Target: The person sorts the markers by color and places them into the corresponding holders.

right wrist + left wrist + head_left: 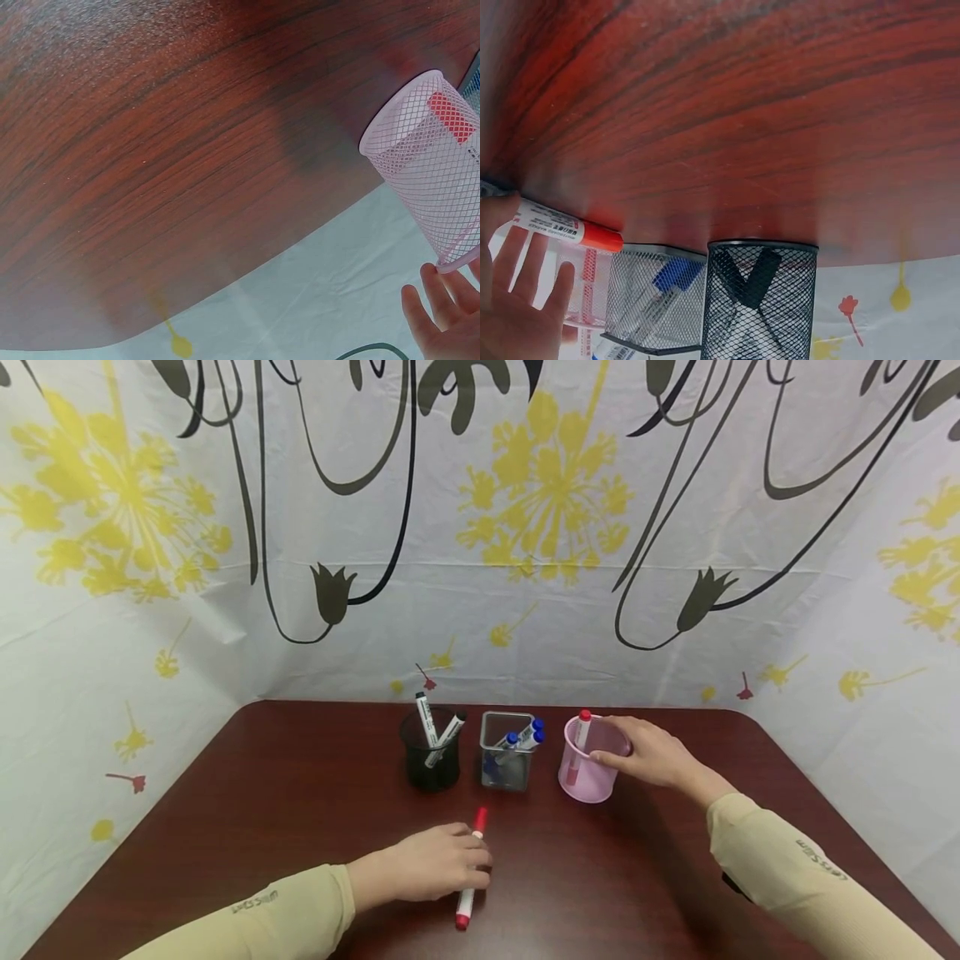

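Observation:
My left hand (438, 862) holds a red-capped whiteboard marker (465, 903) low over the tabletop, with its fingers draped across the white barrel. In the left wrist view the thumb lies against the marker (551, 223), whose red end points toward the cups. My right hand (656, 752) grips the rim of the pink mesh pen cup (588, 781), thumb on the near side and fingers on the far side. Inside that cup leans another marker with a red cap (584, 717). The right wrist view shows fingertips (427, 271) at the pink cup's rim.
A grey square mesh cup (506, 777) with several blue-capped markers stands beside the pink one. Left of it is a black round mesh cup (432, 777) holding black-capped markers. All stand on the dark red wooden table (300, 793), before a patterned cloth backdrop (420, 552).

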A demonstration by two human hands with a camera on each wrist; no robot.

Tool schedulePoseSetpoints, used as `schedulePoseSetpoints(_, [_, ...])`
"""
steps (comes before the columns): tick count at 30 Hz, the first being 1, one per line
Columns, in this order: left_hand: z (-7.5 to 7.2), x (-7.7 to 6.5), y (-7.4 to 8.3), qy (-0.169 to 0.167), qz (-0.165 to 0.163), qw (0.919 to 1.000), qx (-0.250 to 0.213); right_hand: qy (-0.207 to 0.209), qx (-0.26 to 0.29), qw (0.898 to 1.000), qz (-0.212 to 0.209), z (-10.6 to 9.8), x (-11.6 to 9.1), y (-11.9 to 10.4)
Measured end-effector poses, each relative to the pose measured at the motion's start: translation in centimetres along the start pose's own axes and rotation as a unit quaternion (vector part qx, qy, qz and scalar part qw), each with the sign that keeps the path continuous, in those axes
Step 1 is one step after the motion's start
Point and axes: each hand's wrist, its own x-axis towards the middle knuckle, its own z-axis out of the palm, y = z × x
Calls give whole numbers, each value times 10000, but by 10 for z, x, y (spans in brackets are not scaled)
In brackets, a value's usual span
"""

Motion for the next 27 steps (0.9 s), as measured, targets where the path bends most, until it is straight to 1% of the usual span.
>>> schedulePoseSetpoints(6, [1, -1, 2, 373, 97, 9992, 88, -13, -25, 10000, -6, 1, 1, 1])
schedulePoseSetpoints(11, [-4, -1, 1, 557, 103, 9984, 1, -88, -12, 10000, 28, 0, 1, 1])
schedulePoseSetpoints(14, [-10, 1, -1, 845, 106, 9964, -26, -117, -25, 9999, 48, 0, 1, 1])
schedulePoseSetpoints(16, [-14, 3, -2, 1119, 65, 9935, -206, -121, -39, 9999, 43, 0, 2, 1])
schedulePoseSetpoints(19, [-20, 6, -5, 1552, -58, 9851, -745, -126, -46, 9999, 42, -1, 2, 1])
schedulePoseSetpoints(22, [-27, 9, -8, 1902, -187, 9715, -1403, -125, -26, 9999, 28, -1, 2, 0])
schedulePoseSetpoints(24, [-32, 11, -10, 2028, -266, 9647, -1657, -130, -6, 9999, 27, -1, 2, 0])
schedulePoseSetpoints(27, [-40, 15, -11, 2123, -440, 9502, -2240, -131, -10, 9999, 35, -1, 1, 0])
